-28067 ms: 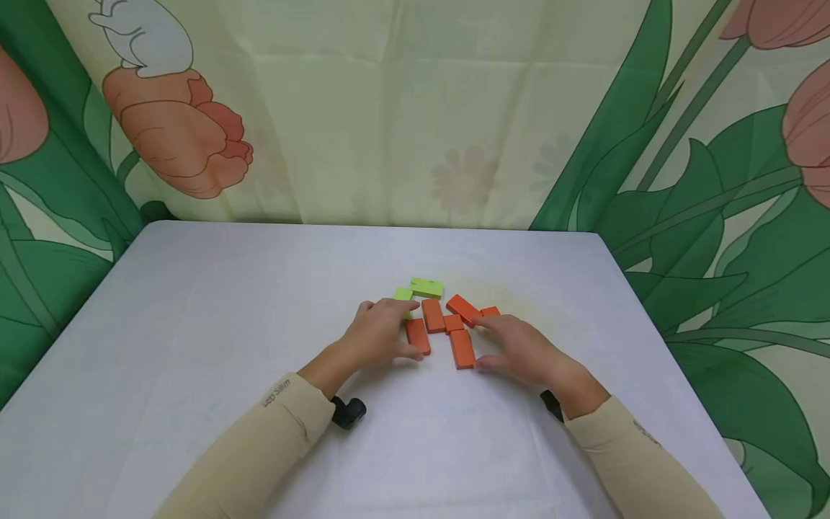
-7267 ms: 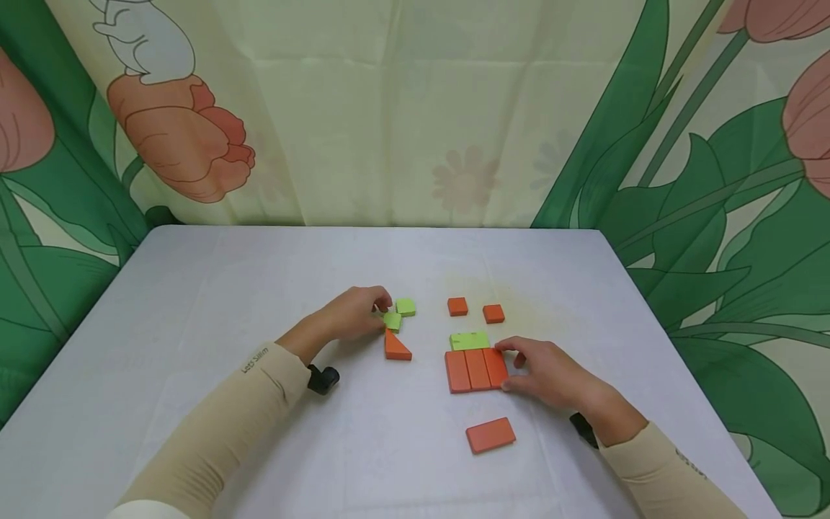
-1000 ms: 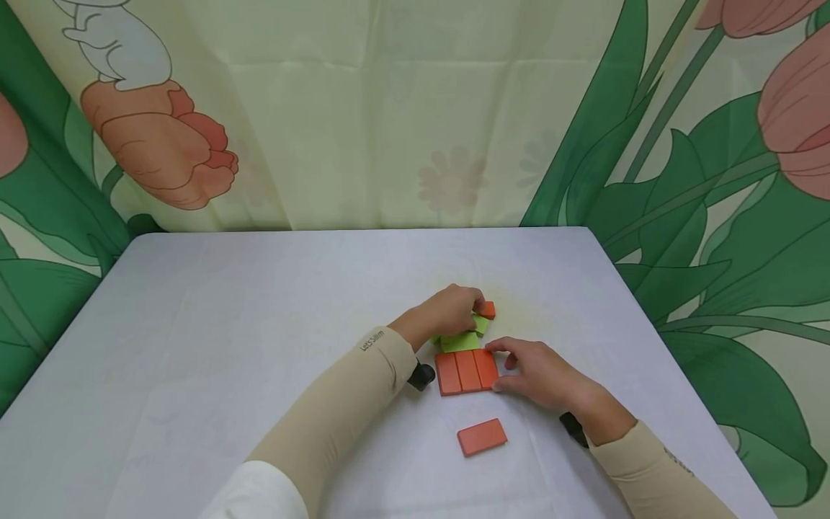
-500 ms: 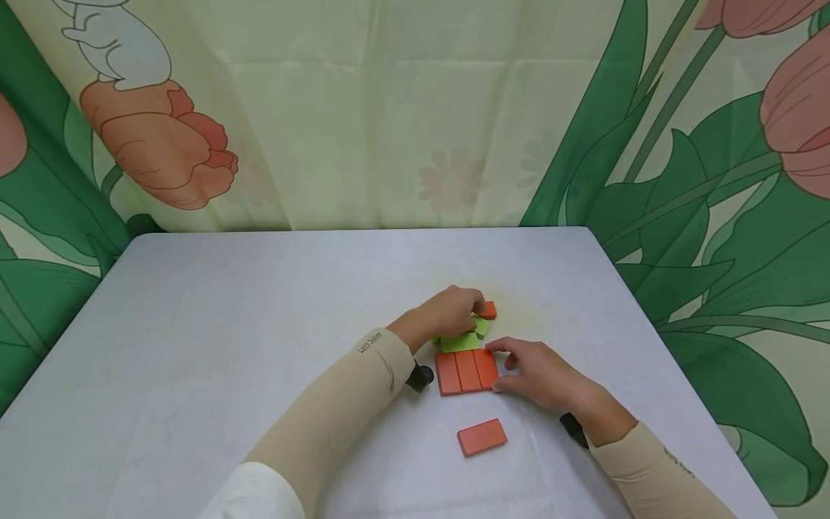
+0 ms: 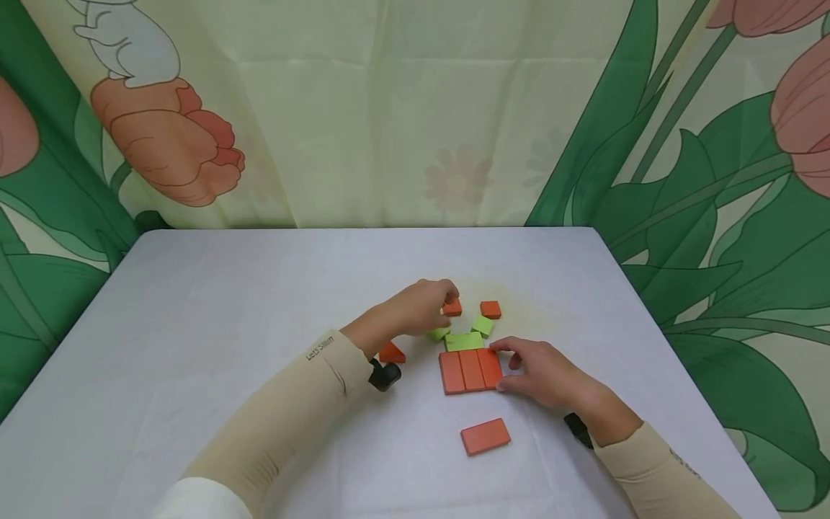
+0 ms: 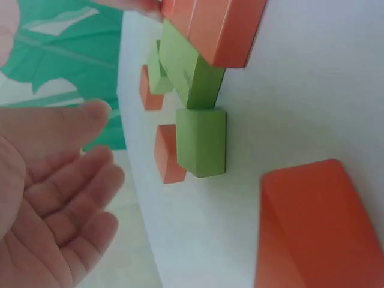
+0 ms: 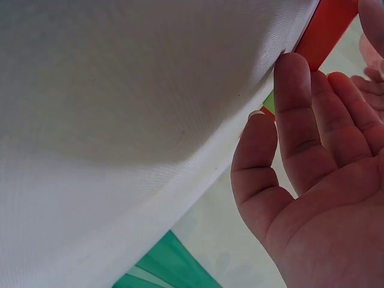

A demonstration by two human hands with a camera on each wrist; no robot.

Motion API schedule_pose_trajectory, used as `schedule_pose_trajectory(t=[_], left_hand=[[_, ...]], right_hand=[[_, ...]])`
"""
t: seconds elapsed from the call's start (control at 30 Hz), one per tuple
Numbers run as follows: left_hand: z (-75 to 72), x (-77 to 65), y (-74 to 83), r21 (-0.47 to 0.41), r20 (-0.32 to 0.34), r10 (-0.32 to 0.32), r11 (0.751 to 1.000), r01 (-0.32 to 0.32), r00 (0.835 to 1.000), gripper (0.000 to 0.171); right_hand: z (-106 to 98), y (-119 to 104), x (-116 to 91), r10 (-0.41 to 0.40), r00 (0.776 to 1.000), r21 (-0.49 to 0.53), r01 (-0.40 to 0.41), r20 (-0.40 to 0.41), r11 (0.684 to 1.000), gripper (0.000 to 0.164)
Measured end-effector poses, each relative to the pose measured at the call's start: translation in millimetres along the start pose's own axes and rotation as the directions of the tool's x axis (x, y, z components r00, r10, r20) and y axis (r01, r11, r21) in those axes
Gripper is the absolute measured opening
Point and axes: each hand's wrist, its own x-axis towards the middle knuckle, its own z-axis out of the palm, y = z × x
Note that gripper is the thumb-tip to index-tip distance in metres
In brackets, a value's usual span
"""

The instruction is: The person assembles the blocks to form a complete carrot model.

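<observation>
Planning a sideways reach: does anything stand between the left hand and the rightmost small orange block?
Yes: in the head view, another small orange block lies between the left hand and the rightmost small orange block. A raised path might clear it.

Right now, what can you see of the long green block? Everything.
The long green block is rectangular and straight-edged, matte, perhaps painted wood, with a faint mark. It lies flat on the white cloth, one long side against the far end of the orange row. A smaller green block sits at its far left corner, another at its far right. Neither left hand nor right hand appears to touch it.
</observation>
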Motion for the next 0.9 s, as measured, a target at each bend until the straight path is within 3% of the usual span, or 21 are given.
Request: schedule_pose_trajectory(t=[0.17, 0.47, 0.9], left_hand=[[3.5, -13.6, -5.3, -0.04, -0.014, -0.027, 0.999, 0.027, 1.0, 0.053], [13.6, -37.3, -8.9, -0.025, -0.024, -0.028, 0.999, 0.028, 0.999, 0.054], [35.2, -29.1, -5.8, 0.014, 0.02, -0.005, 1.0, 0.005, 1.0, 0.057]], right_hand=[[0.3, -1.9, -0.1, 0.021, 1.0, -0.003, -0.021, 0.007, 1.0, 0.057], [-0.2, -2.0, 0.3, 0.009, 1.0, -0.02, -0.009, 0.004, 1.0, 0.057], [-2.0, -5.4, 2.1, 0.028, 0.999, -0.023, -0.027, 0.036, 0.999, 0.058]])
